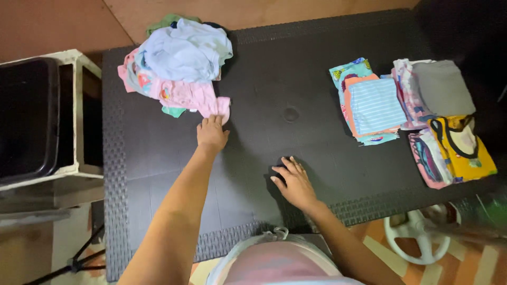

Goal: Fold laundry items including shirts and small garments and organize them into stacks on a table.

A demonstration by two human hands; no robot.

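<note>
On the dark desk I see a loose heap of clothes at the far left. My left hand reaches it, fingers resting on the pink garment at its near edge, not clamped. My right hand lies flat, fingers spread, holding nothing. Folded stacks sit right.

Dark table with woven edge, on brown floor. On right part of table, folded piles: striped blue cloth on a teal one, grey cloth just beside, yellow garment nearer the front edge. At left, pale shelf holding black bin. Below table at right, white toy wheel. At bottom left, black stand legs.
</note>
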